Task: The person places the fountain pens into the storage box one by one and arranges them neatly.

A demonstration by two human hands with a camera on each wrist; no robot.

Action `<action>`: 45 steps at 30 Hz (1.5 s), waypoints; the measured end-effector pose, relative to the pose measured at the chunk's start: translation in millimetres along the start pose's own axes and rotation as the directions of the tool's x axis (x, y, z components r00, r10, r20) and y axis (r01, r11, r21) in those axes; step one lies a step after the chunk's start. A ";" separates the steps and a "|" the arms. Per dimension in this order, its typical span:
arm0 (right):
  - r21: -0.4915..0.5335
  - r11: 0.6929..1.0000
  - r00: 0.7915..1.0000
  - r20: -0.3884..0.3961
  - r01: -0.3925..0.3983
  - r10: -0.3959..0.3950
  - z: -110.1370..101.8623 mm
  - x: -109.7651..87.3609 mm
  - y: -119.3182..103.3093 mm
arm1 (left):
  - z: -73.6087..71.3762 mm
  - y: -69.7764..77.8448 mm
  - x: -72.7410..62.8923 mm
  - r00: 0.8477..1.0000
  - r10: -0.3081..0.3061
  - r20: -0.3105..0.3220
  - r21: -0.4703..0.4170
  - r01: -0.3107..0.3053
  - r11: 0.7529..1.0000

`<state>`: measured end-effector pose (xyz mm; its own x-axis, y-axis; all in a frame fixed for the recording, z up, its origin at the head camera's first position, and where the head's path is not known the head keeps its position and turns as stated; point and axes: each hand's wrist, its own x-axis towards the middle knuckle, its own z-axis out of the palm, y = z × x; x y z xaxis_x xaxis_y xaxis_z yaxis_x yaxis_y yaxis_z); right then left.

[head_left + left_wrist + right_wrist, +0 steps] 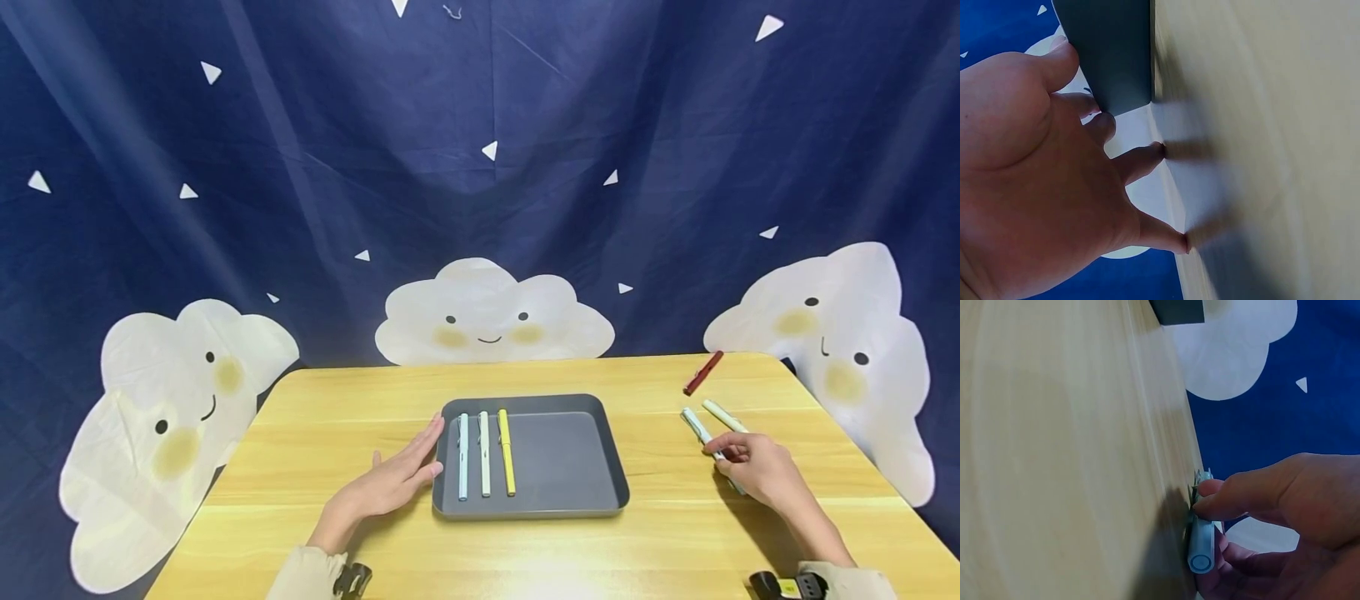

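A dark grey tray (566, 458) lies on the table with three capped pens side by side in its left half: a light blue pen (462, 458), a whitish pen (484, 458) and a yellow pen (507, 454). My left hand (386, 483) touches the tray's left side with extended fingers; the left wrist view has its thumb and nearest fingers by the tray wall. To the right of the tray, my right hand (761, 471) pinches a pale blue pen (1201, 544) between thumb and fingers, low over the table. Its middle is partly hidden by the fingers.
Just beyond the right hand lies a pale green pen (722, 414), partly covered by that hand. Farther back is a dark red pen (703, 373). The wooden table (360, 392) ends at a blue curtain (450, 208) with cloud figures.
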<state>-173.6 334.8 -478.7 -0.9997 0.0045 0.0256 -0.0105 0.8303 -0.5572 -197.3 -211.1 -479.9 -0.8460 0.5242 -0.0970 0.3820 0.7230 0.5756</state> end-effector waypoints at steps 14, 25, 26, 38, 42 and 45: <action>0.208 0.978 1.000 -0.006 -0.019 0.021 -6.5 -5.9 -2.1 | 1.0 -1.0 -0.2 1.000 -0.004 0.004 -0.009 0.004 1.000; 0.403 0.914 0.999 -0.038 0.034 -0.020 -1.1 -6.5 -9.0 | 1.4 -0.8 -0.4 1.000 -0.007 0.006 -0.010 0.007 1.000; 0.415 0.909 0.999 -0.045 0.044 -0.028 -1.1 -6.3 -9.9 | 1.5 -0.9 -0.4 1.000 -0.008 0.007 -0.011 0.008 1.000; 0.457 0.886 0.994 -0.105 0.079 -0.035 0.9 -5.9 -29.4 | 1.3 -2.0 -0.3 1.000 -0.015 0.004 -0.002 0.015 1.000; 0.417 0.904 0.990 -0.134 0.094 -0.042 3.5 -5.2 -38.8 | 1.2 -1.7 -0.6 1.000 -0.007 -0.003 -0.004 0.007 1.000; 0.397 0.909 0.985 -0.153 0.130 -0.074 6.8 -4.8 -45.1 | 1.2 -1.7 -0.3 1.000 -0.005 -0.005 -0.004 0.005 1.000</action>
<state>-168.6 293.6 -459.3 -0.9806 0.0284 0.1937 -0.1490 0.5342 -0.8321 -197.2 -211.9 -481.8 -0.8497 0.5185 -0.0960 0.3765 0.7239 0.5781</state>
